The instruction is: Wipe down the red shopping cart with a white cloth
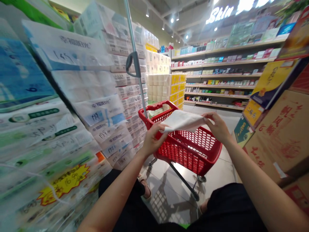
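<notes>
Between my two hands a white sheet, which looks like a cloth or paper tissue [182,121], is stretched above a red shopping cart [185,154]. My left hand [154,137] pinches its left end, with the thumb below the fingers. At the opposite end, my right hand [216,124] grips the right corner between thumb and fingers. The sheet lies nearly level and hides part of the basket's far rim. A pale green-and-white package [155,112] shows inside the back of the cart.
Stacked tissue packs [94,80] rise close on the left. A metal pole with a grey handle [136,64] stands by the cart. Cardboard boxes [280,135] line the right side. Shelves of small cosmetics boxes [224,61] run along the back, beyond the tiled floor [212,111].
</notes>
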`<state>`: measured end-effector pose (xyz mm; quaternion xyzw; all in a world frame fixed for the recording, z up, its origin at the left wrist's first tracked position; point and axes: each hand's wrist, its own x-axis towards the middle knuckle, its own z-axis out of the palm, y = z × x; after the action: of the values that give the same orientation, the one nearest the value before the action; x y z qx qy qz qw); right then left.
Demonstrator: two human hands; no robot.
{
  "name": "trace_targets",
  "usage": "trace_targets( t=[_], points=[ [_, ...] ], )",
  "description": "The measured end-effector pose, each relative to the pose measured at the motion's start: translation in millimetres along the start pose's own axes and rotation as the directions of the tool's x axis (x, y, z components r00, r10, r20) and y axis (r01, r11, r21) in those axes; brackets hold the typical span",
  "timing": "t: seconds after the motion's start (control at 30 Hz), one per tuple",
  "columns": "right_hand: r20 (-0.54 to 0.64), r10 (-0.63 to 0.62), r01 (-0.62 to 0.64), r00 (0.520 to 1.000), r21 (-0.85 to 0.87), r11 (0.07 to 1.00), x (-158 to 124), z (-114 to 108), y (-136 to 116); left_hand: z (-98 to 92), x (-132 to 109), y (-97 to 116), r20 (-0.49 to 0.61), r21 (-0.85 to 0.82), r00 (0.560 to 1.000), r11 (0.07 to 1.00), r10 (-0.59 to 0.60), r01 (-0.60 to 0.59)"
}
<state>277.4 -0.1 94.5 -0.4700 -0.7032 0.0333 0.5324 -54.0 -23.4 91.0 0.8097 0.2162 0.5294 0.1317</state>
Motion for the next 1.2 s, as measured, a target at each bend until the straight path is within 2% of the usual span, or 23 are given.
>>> trace_targets(
  t=[0.03, 0.1, 0.17, 0.27, 0.33, 0.4, 0.5, 0.57, 0.6, 0.67, 0.8, 0.9, 1.07, 1.13, 1.2],
  points=[
    [0.099, 0.024, -0.024, 0.995, -0.003, 1.0, -9, -2, 6, 0.6, -10, 0, 0.121, 0.012, 0.993, 1.0, -0.005, 0.004],
    [0.3, 0.097, -0.093, 0.949, -0.027, 0.995, -30, -2, 22, 6.7, -28, -4, 0.327, 0.08, 0.944, 0.997, -0.039, 0.013],
    [0.365, 0.193, -0.178, 0.911, -0.076, 0.981, -50, 4, 36, 21.6, -37, -8, 0.404, 0.188, 0.911, 0.982, -0.077, 0.0],
    [0.215, 0.335, -0.322, 0.917, -0.096, 0.942, -69, 25, 42, 64.3, -34, -11, 0.417, 0.301, 0.909, 0.946, -0.016, -0.122],
    [0.106, 0.402, -0.397, 0.909, -0.069, 0.915, -78, 43, 37, 102.1, -30, -12, 0.496, 0.309, 0.863, 0.908, 0.098, -0.281],
    [0.039, 0.466, -0.462, 0.884, -0.08, 0.883, -87, 58, 28, 138.7, -31, -14, 0.538, 0.379, 0.832, 0.842, 0.137, -0.384],
    [0.048, 0.559, -0.53, 0.828, -0.257, 0.808, -100, 66, 15, 174.1, -38, -25, 0.582, 0.49, 0.805, 0.742, 0.111, -0.457],
    [0.118, 0.592, -0.502, 0.797, -0.415, 0.759, -106, 63, 9, 180.5, -42, -36, 0.609, 0.489, 0.783, 0.715, 0.131, -0.5],
    [0.16, 0.599, -0.466, 0.785, -0.483, 0.741, -108, 60, 6, 179.1, -42, -42, 0.611, 0.474, 0.778, 0.719, 0.147, -0.508],
    [0.242, 0.596, -0.377, 0.766, -0.582, 0.72, -111, 55, 4, 169.4, -40, -54, 0.585, 0.45, 0.795, 0.753, 0.157, -0.48],
    [0.303, 0.581, -0.273, 0.755, -0.661, 0.699, -114, 49, 4, 128.2, -29, -85, 0.508, 0.468, 0.856, 0.804, 0.093, -0.365],
    [0.305, 0.579, -0.276, 0.756, -0.654, 0.705, -113, 48, 6, 82.2, -22, -114, 0.469, 0.55, 0.882, 0.769, 0.04, -0.327],
    [0.31, 0.589, -0.299, 0.746, -0.635, 0.712, -112, 48, 8, 6.7, -11, -153, 0.29, 0.722, 0.955, 0.668, -0.056, -0.18],
    [0.31, 0.587, -0.299, 0.748, -0.632, 0.715, -112, 49, 9, -10.7, -7, -162, 0.258, 0.749, 0.964, 0.643, -0.062, -0.159],
    [0.317, 0.575, -0.288, 0.754, -0.626, 0.724, -112, 50, 11, -18.6, -3, -167, 0.275, 0.752, 0.96, 0.635, -0.059, -0.176]
  ],
)
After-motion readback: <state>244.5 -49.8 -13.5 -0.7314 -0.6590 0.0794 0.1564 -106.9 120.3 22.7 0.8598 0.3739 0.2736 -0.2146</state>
